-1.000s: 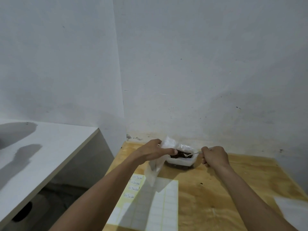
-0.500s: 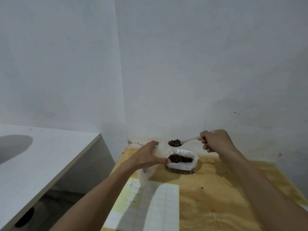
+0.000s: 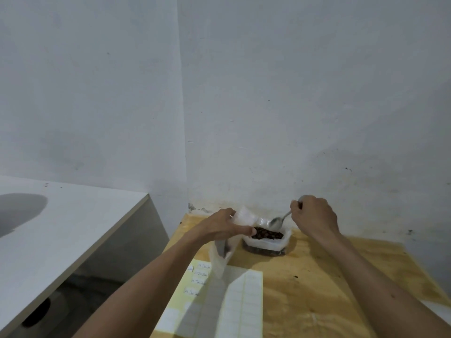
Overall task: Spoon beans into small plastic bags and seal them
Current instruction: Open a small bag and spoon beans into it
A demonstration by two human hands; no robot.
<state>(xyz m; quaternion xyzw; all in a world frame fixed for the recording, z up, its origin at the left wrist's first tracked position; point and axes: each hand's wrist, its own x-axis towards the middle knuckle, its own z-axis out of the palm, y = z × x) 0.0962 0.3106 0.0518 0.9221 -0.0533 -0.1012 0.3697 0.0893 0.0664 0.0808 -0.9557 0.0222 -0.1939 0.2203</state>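
Beans in tub, spoon above in R hand grip, L hand holds bag

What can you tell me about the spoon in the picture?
The spoon looks like shiny silver metal. The right hand grips its handle near the top, so most of the handle is hidden. It slants down to the left, bowl lowest, and the bowl looks empty above the beans in the plastic tub.

Bare room corner: plywood table, white walls.
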